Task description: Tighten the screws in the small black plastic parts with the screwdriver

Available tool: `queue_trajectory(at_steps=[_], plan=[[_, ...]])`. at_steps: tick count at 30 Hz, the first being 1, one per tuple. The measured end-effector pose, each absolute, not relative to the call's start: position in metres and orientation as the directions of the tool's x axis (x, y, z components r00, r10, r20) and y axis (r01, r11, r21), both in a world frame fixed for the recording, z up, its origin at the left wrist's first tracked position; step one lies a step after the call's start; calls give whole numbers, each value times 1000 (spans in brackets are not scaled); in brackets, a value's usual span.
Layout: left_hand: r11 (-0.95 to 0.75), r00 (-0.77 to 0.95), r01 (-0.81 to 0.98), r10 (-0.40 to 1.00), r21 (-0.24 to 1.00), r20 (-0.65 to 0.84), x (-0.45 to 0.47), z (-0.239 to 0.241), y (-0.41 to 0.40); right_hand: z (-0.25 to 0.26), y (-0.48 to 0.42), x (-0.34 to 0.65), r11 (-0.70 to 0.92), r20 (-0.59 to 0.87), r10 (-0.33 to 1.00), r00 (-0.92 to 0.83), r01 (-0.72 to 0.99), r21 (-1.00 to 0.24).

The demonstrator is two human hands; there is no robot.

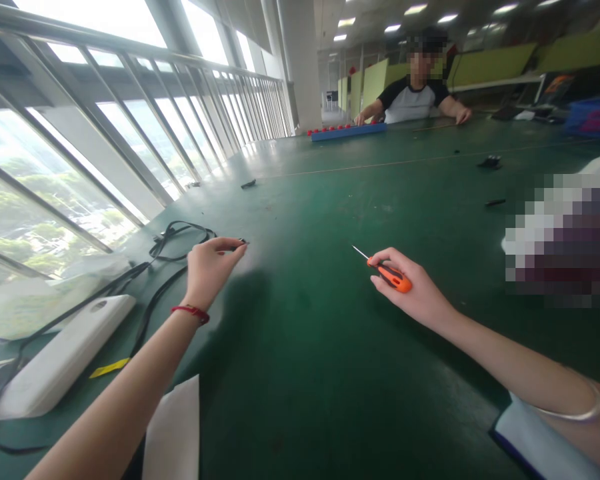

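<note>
My right hand [410,287] is closed around a small orange-handled screwdriver [389,273]; its thin metal tip points up and to the left over the green table [330,347]. My left hand [211,267] pinches a small dark part [241,243] between thumb and fingers, just above the table. A red cord is tied round that wrist. A black cable [175,240] lies left of that hand.
A white power strip [60,363] and a yellow tag lie at the left edge by the railing. White paper [175,433] sits near me. Small dark parts are scattered farther out. A person sits at the far end behind a blue strip [347,131].
</note>
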State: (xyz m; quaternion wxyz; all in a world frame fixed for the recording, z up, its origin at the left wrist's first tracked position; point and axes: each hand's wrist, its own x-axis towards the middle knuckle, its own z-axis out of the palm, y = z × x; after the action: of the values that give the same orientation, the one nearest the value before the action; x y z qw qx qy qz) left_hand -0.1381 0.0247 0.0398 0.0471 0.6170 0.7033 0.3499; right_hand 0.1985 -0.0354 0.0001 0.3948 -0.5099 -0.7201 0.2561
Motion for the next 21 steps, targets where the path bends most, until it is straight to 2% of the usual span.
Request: queue_trajectory(at_steps=[3,6,10,21], plan=[[139,-293,903,891,407,347,-176,40,6,1,-36,198,338,288,941,-177,540,-771],[203,-310,932,876,301,369,-200,43,-7,2,-36,198,325,276,946,-172,543,-775],[263,-377,911,846,319,378,-214,48,-10,2,-36,200,320,263,947,-182,540,-778],[366,-445,870,871,330,207,-232,33,1,2,-35,200,299,233,954,-190,533,-792]])
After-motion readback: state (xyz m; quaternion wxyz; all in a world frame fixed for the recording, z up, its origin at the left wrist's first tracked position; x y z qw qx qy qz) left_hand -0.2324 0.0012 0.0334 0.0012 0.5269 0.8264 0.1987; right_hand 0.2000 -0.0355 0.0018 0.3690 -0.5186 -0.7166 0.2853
